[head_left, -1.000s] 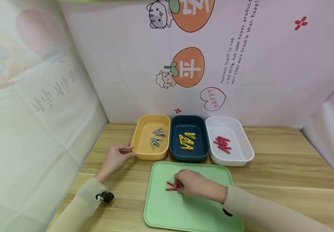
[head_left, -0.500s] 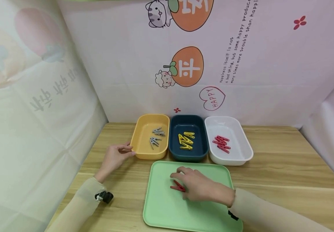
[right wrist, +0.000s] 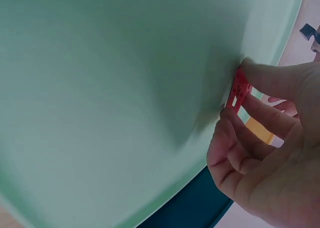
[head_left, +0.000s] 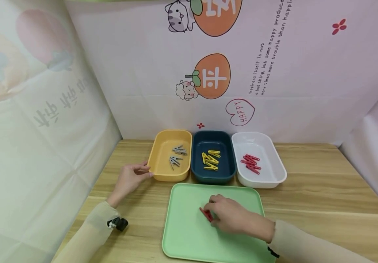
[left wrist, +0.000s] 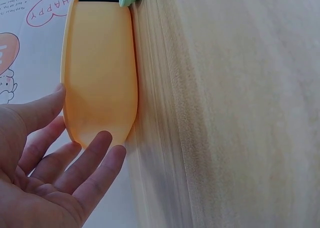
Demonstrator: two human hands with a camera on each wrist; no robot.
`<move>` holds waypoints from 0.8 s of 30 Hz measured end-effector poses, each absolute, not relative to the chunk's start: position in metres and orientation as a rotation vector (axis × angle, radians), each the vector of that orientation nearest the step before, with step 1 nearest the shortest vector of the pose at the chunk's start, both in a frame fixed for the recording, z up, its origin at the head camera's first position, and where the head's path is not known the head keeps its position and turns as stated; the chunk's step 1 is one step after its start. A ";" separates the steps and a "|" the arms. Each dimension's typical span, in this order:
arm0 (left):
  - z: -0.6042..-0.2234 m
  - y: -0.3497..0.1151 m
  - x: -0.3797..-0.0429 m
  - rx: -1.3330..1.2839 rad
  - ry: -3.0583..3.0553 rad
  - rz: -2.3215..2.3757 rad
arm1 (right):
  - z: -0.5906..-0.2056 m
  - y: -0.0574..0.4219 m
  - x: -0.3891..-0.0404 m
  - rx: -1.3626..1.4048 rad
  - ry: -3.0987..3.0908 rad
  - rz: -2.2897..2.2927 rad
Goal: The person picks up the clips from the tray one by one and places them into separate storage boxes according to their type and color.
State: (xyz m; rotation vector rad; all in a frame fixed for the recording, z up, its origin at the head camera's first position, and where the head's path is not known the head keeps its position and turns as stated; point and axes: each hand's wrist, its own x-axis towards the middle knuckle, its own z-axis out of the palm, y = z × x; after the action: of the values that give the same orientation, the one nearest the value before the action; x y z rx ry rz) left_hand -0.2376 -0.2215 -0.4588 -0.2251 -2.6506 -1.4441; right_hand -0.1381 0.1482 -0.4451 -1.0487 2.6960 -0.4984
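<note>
My right hand (head_left: 231,215) pinches a red clothespin (right wrist: 239,92) between thumb and fingertips, close over the green tray (head_left: 185,237). In the head view the fingers cover part of this clothespin. At the left, my left hand (head_left: 129,182) rests its fingers at the near left corner of the yellow box (head_left: 170,177). The left wrist view shows the thumb at the rim and relaxed fingers against the box's end. Several grey clothespins (head_left: 175,160) lie inside the yellow box.
A dark blue box (head_left: 213,179) with several yellow clothespins (head_left: 211,159) stands beside the yellow one. To its right is a white box (head_left: 277,168) holding several red clothespins (head_left: 251,163). A printed cloth (head_left: 156,80) hangs behind them.
My right hand has loosened, shifted slightly right and gripped the red clothespin again, which is now turned and further right over the tray. The left hand stays at the yellow box.
</note>
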 end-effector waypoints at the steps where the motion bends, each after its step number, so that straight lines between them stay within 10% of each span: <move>1: -0.459 -0.222 -0.238 -0.225 -2.650 -1.442 | -0.445 0.150 -0.137 -1.032 2.711 -0.503; 24: -0.461 -0.222 -0.238 -0.232 -2.638 -1.472 | -0.449 0.164 -0.138 -1.120 2.753 -0.470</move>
State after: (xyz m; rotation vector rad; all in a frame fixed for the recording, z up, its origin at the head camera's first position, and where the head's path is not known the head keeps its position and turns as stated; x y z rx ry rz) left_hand -0.2375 -0.2220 -0.4609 -0.2315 -2.6377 -1.4723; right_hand -0.1381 0.1640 -0.4495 -1.1205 2.7534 -0.4697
